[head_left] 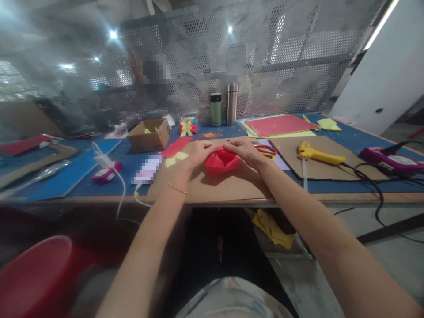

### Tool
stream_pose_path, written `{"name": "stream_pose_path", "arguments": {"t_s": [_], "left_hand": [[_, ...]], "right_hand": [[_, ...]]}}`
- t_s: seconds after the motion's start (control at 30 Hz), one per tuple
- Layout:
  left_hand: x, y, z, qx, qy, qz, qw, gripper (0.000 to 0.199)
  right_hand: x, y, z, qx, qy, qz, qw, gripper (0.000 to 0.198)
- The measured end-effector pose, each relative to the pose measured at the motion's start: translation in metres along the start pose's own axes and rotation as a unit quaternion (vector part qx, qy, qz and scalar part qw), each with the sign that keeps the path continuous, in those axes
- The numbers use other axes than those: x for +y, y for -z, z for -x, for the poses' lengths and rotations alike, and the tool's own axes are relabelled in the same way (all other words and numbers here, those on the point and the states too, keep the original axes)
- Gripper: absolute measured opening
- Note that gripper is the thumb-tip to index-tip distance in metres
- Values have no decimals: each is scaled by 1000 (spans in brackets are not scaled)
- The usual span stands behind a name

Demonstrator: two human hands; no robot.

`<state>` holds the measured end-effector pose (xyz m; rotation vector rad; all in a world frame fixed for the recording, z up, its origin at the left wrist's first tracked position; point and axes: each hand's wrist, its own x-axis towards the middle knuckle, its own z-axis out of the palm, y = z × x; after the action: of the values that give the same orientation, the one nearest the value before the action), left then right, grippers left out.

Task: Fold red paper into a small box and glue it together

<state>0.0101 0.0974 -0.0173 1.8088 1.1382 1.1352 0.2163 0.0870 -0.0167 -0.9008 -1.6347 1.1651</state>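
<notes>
A small red folded-paper box [222, 164] is held up over a brown cardboard sheet [185, 187], its open side facing me. My left hand [200, 153] pinches its top left edge, and my right hand [243, 149] pinches the top right, thumbs close together. Just beyond my right hand lie scissors [269, 152] with red and yellow handles, partly hidden by that hand. Left of my left hand are a red paper piece [177, 146] and pale yellow paper scraps [175, 159].
Right, a yellow glue gun [319, 155] rests on cardboard, its cord trailing to a purple power strip [391, 160]. A cardboard box [149, 134], ribboned gift box [188, 126], green tumbler [216, 109] and steel flask [232, 105] stand behind. Red sheets [281, 125] lie back right.
</notes>
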Motion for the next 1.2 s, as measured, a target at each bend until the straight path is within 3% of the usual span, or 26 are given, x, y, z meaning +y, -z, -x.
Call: {"name": "stream_pose_path", "arguments": {"t_s": [0.33, 0.7, 0.93, 1.2], "left_hand": [[8, -6, 8, -47, 10, 39, 998, 41], [7, -8, 9, -48, 1, 40, 998, 50], [10, -5, 10, -78, 35, 50, 995, 37], [10, -5, 7, -65, -4, 6, 998, 39]], "right_hand": [[5, -3, -3, -8, 12, 8, 1000, 47], [11, 0, -6, -15, 7, 13, 1000, 54], [13, 1, -8, 3, 16, 45, 999, 53], [11, -3, -5, -15, 4, 12, 1000, 51]]}}
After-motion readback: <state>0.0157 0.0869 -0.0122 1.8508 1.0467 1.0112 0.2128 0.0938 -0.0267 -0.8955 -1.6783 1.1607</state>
